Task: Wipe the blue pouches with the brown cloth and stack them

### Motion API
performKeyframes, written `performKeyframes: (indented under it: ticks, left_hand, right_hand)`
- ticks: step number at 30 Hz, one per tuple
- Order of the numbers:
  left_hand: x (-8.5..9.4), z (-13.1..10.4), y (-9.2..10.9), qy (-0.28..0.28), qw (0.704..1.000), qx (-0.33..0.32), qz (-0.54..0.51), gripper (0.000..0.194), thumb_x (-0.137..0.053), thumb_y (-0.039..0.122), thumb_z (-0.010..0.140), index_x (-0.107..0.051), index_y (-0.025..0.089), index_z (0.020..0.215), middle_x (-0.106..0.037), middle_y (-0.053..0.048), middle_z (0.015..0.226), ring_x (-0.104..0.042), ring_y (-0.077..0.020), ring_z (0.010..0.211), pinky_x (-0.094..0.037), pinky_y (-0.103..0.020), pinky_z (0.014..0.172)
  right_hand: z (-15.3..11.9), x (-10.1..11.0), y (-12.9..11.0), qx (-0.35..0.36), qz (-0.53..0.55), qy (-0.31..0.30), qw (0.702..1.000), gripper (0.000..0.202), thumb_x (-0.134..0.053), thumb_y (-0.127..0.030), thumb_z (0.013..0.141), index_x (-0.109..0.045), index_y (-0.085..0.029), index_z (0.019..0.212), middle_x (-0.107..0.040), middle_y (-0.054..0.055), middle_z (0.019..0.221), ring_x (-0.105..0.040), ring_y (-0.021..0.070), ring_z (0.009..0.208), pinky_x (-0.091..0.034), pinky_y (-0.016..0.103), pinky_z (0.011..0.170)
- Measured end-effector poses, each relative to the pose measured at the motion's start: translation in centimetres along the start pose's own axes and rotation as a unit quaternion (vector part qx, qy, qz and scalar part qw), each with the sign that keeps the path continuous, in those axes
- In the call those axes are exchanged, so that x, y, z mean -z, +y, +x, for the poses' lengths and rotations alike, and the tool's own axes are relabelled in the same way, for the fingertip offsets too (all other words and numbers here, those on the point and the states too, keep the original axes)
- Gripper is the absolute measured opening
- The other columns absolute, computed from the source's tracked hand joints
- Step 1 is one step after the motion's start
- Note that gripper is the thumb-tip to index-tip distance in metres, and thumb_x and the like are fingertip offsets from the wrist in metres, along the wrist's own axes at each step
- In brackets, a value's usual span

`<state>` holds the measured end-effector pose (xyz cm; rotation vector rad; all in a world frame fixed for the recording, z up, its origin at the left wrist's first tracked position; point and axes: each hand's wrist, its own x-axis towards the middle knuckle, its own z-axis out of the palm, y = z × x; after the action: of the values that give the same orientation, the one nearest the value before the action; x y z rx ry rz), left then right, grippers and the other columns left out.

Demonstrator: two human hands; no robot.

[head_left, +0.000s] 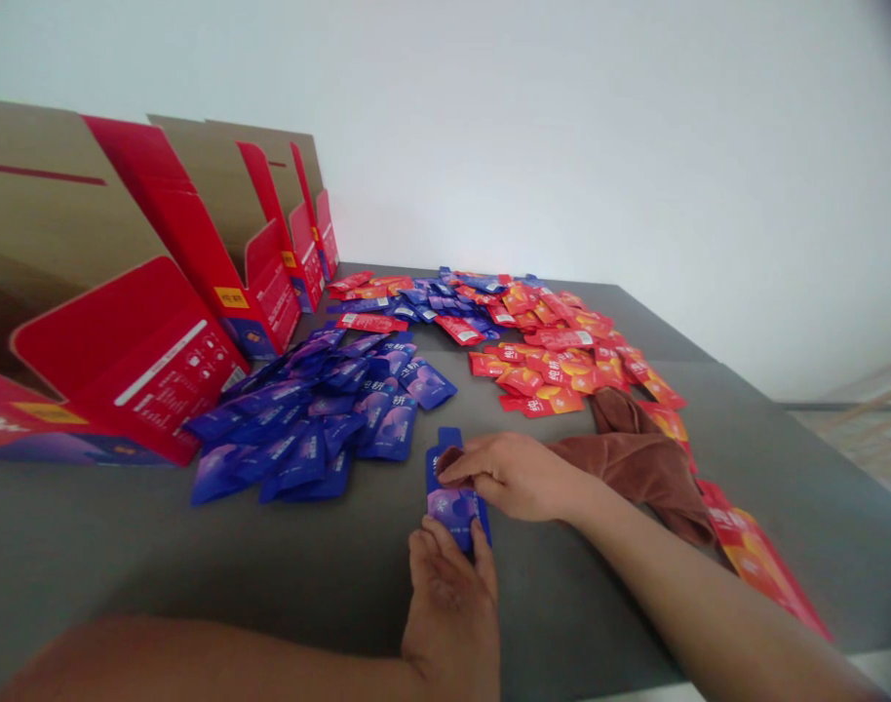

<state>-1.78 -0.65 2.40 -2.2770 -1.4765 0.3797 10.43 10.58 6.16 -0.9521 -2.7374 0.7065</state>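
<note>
A blue and purple pouch (pixel 449 505) with a narrow top lies flat on the grey table. My left hand (pixel 452 595) grips its lower end, fingers along the left and thumb at the right edge. Over its upper part, my right hand (pixel 511 473) is closed on a brown cloth (pixel 646 468). A bit of the cloth pokes out at the fingertips and touches the pouch; the rest trails to the right beneath the wrist. To the left of my hands is a loose heap of similar blue pouches (pixel 299 429).
Open red cardboard boxes (pixel 174 361) stand in a row along the left. Red and orange pouches (pixel 555 366) spread across the back right, mixed with blue ones (pixel 438 297) at the rear. A larger red packet (pixel 756 556) lies near the right edge of the table (pixel 306 556). A pale wall rises behind.
</note>
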Motion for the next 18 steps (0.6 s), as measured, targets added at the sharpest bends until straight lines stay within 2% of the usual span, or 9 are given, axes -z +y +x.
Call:
performKeyframes:
  ticks: [4,7,10,13,15,18]
  left_hand:
    - [0.3,0.2,-0.1,-0.023,1.0,-0.009,-0.008,0.048,-0.048,0.005,0.075,-0.054,0.025,0.118,-0.066,-0.022,0.104,-0.064,-0.0267,0.092,-0.051,-0.041,0.081]
    - [0.1,0.2,-0.1,-0.021,1.0,-0.013,0.002,0.049,-0.046,0.005,0.076,-0.053,0.025,0.12,-0.066,-0.021,0.106,-0.064,-0.0261,0.093,-0.051,-0.04,0.081]
    - [-0.2,0.1,0.0,-0.008,1.0,-0.01,0.013,0.05,-0.045,0.004,0.076,-0.052,0.025,0.12,-0.066,-0.02,0.105,-0.064,-0.0259,0.093,-0.051,-0.04,0.081]
    - [-0.1,0.1,0.0,-0.013,1.0,-0.009,0.016,0.049,-0.045,0.003,0.075,-0.053,0.023,0.12,-0.067,-0.021,0.103,-0.064,-0.0263,0.091,-0.052,-0.038,0.08]
    - [0.1,0.2,-0.2,-0.017,1.0,-0.008,0.014,0.049,-0.046,0.004,0.075,-0.053,0.023,0.119,-0.066,-0.023,0.102,-0.064,-0.0271,0.091,-0.052,-0.037,0.08]
    - [0.5,0.3,-0.4,-0.025,1.0,-0.01,0.004,0.048,-0.048,0.005,0.075,-0.054,0.023,0.119,-0.065,-0.025,0.103,-0.063,-0.0282,0.091,-0.052,-0.038,0.08]
  right_hand:
    - [-0.2,0.1,-0.2,0.044,0.065,-0.045,0.996,0.041,-0.042,-0.003,0.075,-0.068,-0.021,0.101,-0.067,0.001,0.102,-0.059,0.0137,0.091,-0.041,0.023,0.08]
    - [-0.2,0.0,0.2,0.044,0.107,-0.063,0.991,0.04,-0.041,-0.001,0.072,-0.07,-0.019,0.094,-0.069,0.0,0.094,-0.06,0.0115,0.088,-0.042,0.02,0.078]
    - [0.0,-0.1,0.8,-0.01,0.081,-0.02,0.996,0.037,-0.042,-0.003,0.074,-0.07,-0.019,0.092,-0.069,0.0,0.094,-0.061,0.0115,0.086,-0.042,0.02,0.076]
    - [0.1,-0.1,1.0,-0.057,0.028,0.028,0.998,0.038,-0.043,-0.006,0.078,-0.068,-0.021,0.102,-0.068,0.001,0.1,-0.06,0.0134,0.088,-0.042,0.023,0.079]
    - [0.1,0.0,0.8,-0.046,0.021,0.027,0.998,0.039,-0.043,-0.006,0.079,-0.067,-0.022,0.105,-0.067,0.001,0.103,-0.06,0.014,0.091,-0.042,0.023,0.08]
    - [0.0,-0.1,0.3,0.005,0.057,-0.015,0.998,0.041,-0.043,-0.004,0.076,-0.068,-0.022,0.103,-0.067,0.001,0.104,-0.06,0.0134,0.093,-0.042,0.022,0.08]
